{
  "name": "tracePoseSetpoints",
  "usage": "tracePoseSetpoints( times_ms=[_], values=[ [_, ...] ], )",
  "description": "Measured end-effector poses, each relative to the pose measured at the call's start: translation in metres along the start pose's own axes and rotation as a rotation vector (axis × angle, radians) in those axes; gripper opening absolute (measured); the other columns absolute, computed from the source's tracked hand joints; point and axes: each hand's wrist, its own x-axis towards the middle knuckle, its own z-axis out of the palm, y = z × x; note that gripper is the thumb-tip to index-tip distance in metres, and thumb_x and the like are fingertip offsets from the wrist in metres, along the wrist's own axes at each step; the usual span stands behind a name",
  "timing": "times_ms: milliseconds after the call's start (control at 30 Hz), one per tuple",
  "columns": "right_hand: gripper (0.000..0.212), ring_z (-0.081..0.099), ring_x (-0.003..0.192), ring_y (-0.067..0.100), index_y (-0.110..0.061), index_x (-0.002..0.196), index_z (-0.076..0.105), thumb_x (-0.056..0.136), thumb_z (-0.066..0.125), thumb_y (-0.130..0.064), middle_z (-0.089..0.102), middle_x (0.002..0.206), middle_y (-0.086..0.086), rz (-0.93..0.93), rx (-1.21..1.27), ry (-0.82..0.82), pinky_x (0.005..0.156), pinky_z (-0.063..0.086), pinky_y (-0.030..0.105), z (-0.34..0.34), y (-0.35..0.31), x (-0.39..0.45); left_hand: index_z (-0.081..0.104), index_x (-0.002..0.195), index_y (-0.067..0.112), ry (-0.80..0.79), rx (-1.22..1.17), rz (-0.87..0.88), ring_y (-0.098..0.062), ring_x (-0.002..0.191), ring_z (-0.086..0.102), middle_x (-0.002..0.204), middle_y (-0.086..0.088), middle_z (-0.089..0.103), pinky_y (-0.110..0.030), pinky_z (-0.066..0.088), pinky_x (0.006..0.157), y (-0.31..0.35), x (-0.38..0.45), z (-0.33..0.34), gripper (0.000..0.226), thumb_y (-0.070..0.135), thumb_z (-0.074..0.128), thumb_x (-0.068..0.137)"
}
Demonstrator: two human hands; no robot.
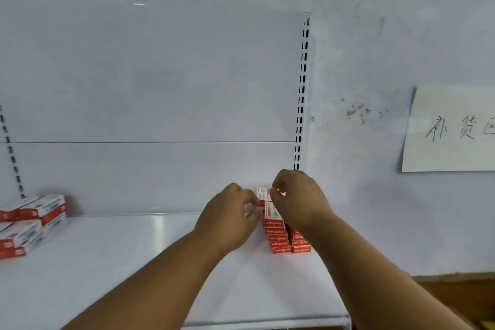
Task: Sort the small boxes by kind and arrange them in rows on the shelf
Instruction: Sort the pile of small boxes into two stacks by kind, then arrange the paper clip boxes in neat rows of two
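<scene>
Two stacks of small red boxes (278,238) stand side by side at the back right of the white shelf (120,262). Their fronts carry white lettering. On the left stack's top lies a red-and-white box (269,210), and another small box (263,193) is raised just behind it. My right hand (300,198) pinches that raised box from the right. My left hand (230,217), fingers curled, holds the top of the left stack from the left side. The right stack is mostly hidden by my right wrist.
A pile of larger red-and-white boxes (29,222) lies at the shelf's far left. A slotted upright (301,94) rises behind the stacks. A paper sign with handwriting (452,128) hangs on the wall to the right. The shelf's front lip (267,320) runs below my arms.
</scene>
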Motion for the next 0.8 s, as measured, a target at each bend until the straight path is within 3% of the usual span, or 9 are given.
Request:
tracePoseSetpoints(
  times_ms=[300, 467, 600, 800],
  values=[
    [0.017, 0.055, 0.088, 0.012, -0.022, 0.104, 0.063, 0.093, 0.056, -0.033, 0.059, 0.100, -0.007, -0.182, 0.091, 0.037, 0.073, 0.041, 0.023, 0.058, -0.122, 0.001, 0.066, 0.108, 0.037, 0.059, 0.062, -0.053, -0.005, 0.090, 0.056, 0.104, 0.015, 0.055, -0.016, 0.040, 0.076, -0.113, -0.043, -0.066, 0.021, 0.045, 0.052, 0.094],
    [0.011, 0.056, 0.087, 0.012, -0.022, 0.100, 0.062, 0.094, 0.054, -0.024, 0.059, 0.098, -0.005, -0.243, 0.137, -0.001, 0.072, 0.043, 0.024, 0.116, -0.215, 0.000, 0.065, 0.108, 0.039, 0.082, 0.121, -0.128, -0.005, 0.086, 0.057, 0.107, 0.016, 0.057, -0.021, 0.048, 0.079, -0.201, -0.081, -0.121, 0.021, 0.046, 0.051, 0.095],
    [0.012, 0.057, 0.087, 0.013, -0.023, 0.102, 0.062, 0.093, 0.054, -0.022, 0.060, 0.099, -0.004, -0.287, 0.192, -0.061, 0.078, 0.048, 0.027, 0.163, -0.284, -0.008, 0.066, 0.107, 0.037, 0.112, 0.163, -0.193, -0.007, 0.088, 0.058, 0.110, 0.015, 0.060, -0.021, 0.044, 0.077, -0.271, -0.109, -0.161, 0.019, 0.042, 0.054, 0.094],
    [0.023, 0.058, 0.096, 0.015, -0.024, 0.115, 0.063, 0.093, 0.058, -0.027, 0.059, 0.113, -0.001, -0.288, 0.170, -0.271, 0.084, 0.044, 0.024, 0.216, -0.353, -0.014, 0.068, 0.110, 0.031, 0.206, 0.257, -0.334, -0.018, 0.108, 0.056, 0.118, 0.004, 0.063, -0.032, 0.047, 0.091, -0.348, -0.130, -0.202, 0.023, 0.036, 0.060, 0.089]
  ],
)
